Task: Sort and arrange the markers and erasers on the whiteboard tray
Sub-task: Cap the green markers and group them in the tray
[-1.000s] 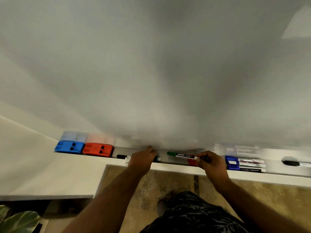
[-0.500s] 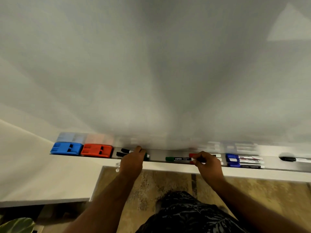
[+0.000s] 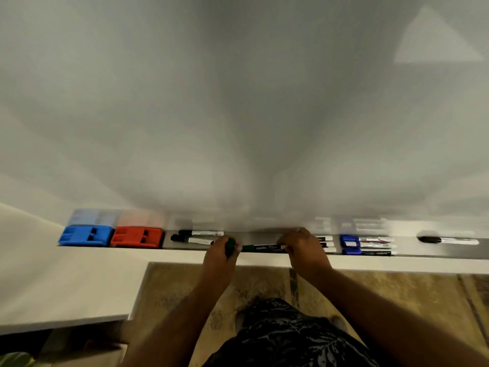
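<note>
While both on tray (image 3: 264,235): L hand (image 3: 221,254) gripping green marker (image 3: 262,247), R hand (image 3: 304,247) pinching same.

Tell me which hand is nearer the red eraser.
Left. The left hand sits just past the two black markers that lie beside the red eraser; the right hand is farther along the tray, away from it.

Bare forearms; dark, perhaps patterned garment (image 3: 288,337)
</note>
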`<state>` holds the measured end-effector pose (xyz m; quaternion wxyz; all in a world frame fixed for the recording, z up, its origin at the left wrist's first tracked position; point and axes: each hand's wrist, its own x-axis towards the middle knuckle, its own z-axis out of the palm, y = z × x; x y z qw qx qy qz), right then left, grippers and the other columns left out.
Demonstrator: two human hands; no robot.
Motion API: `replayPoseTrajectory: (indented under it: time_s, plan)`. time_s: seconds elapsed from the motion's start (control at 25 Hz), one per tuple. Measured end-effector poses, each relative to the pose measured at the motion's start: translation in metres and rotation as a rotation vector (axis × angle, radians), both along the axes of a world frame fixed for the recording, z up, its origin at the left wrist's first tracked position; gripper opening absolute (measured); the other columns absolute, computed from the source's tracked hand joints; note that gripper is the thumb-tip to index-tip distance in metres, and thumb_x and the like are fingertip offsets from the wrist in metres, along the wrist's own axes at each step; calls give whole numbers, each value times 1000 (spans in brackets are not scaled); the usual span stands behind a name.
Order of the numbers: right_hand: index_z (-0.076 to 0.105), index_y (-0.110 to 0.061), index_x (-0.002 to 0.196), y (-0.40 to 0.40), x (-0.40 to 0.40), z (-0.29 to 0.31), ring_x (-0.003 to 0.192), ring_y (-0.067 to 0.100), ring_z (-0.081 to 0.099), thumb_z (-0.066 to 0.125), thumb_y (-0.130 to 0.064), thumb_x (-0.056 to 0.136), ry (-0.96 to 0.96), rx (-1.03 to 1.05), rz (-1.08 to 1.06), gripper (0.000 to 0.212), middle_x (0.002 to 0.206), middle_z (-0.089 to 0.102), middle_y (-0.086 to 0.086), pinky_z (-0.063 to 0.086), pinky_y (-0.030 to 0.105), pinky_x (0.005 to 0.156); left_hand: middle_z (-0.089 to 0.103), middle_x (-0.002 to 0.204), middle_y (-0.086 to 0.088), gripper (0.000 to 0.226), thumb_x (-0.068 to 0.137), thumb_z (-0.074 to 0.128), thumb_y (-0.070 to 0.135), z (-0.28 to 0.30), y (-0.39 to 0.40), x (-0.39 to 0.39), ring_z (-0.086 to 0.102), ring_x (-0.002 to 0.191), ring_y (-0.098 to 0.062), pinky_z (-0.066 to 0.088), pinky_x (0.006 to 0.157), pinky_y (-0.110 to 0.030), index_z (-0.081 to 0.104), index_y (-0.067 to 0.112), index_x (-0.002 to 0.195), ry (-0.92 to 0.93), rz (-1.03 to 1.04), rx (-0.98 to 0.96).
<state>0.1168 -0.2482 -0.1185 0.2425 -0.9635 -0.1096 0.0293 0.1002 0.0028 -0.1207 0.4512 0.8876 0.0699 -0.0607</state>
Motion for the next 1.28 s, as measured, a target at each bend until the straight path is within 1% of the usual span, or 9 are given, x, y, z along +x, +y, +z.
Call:
replayPoseTrajectory:
  time_s: [0.2, 0.4, 0.48, 0.56, 0.68, 0.84, 1.04, 1.16, 1.28]
  plan:
    - [78, -28, 106, -2, 2, -5, 108, 10, 57, 65, 4, 86, 29, -99, 70, 39, 109, 73, -9, 53, 30, 93, 60, 71, -4, 16, 97, 67, 33, 1, -12, -4, 58, 51, -9, 54, 50, -28, 67, 17, 101, 282, 332, -488]
    - [78, -22, 112, 0, 2, 5, 112, 15, 59, 64, 3, 88, 10, -36, 126, 37, 115, 73, -5, 51, 31, 97, 63, 87, -6, 25, 96, 68, 29, 8, -25, 0, 60, 76, -21, 52, 69, -36, 64, 11, 112, 417, 500, -693]
    - [77, -25, 109, 6, -5, 13, 102, 8, 60, 71, -11, 90, 13, 104, 77, 25, 110, 72, -12, 52, 27, 86, 67, 85, -4, 19, 95, 69, 30, 13, -33, 3, 61, 81, -21, 51, 75, -36, 68, 13, 103, 433, 598, -795]
    - [76, -34, 106, 15, -14, 24, 91, 2, 63, 75, -30, 91, 190, 331, 52, 16, 100, 71, -24, 49, 16, 71, 66, 69, 1, 19, 94, 70, 32, 18, -42, 9, 62, 69, -16, 51, 69, -31, 70, 15, 85, 433, 718, -964]
    - [77, -36, 103, 32, -26, 40, 81, 2, 69, 75, -34, 92, 471, 557, 66, 12, 91, 75, -17, 51, 15, 65, 63, 62, 3, 26, 93, 71, 37, 17, -54, 16, 59, 63, -14, 51, 68, -31, 67, 16, 79, 457, 821, -1108]
    - [77, -33, 98, 23, -24, 36, 73, -2, 67, 76, -23, 92, 399, 497, -31, 13, 79, 75, -14, 45, 11, 64, 60, 66, 2, 39, 92, 67, 54, 10, -62, 11, 56, 64, -16, 49, 62, -33, 65, 15, 88, 467, 694, -854]
    - [79, -24, 103, -10, -8, 25, 85, 10, 63, 77, -19, 90, 117, 297, -195, 13, 97, 67, -9, 53, 27, 74, 53, 62, 6, 30, 93, 71, 40, 3, -49, -8, 45, 46, -7, 41, 44, -25, 63, 14, 105, 450, 588, -787]
    - [79, -21, 108, -16, -6, 17, 95, 13, 60, 74, -23, 93, 45, 131, -183, 17, 108, 65, -6, 53, 27, 78, 57, 70, -1, 17, 97, 68, 27, -1, -36, -13, 46, 53, -12, 40, 48, -27, 65, 15, 109, 454, 587, -663]
    - [77, -23, 114, -11, -12, 7, 87, 9, 55, 73, -23, 93, 22, 41, -181, 21, 107, 60, -7, 44, 19, 70, 66, 86, -3, 9, 99, 65, 18, -2, -29, -13, 51, 64, -15, 41, 58, -29, 69, 19, 107, 368, 564, -591]
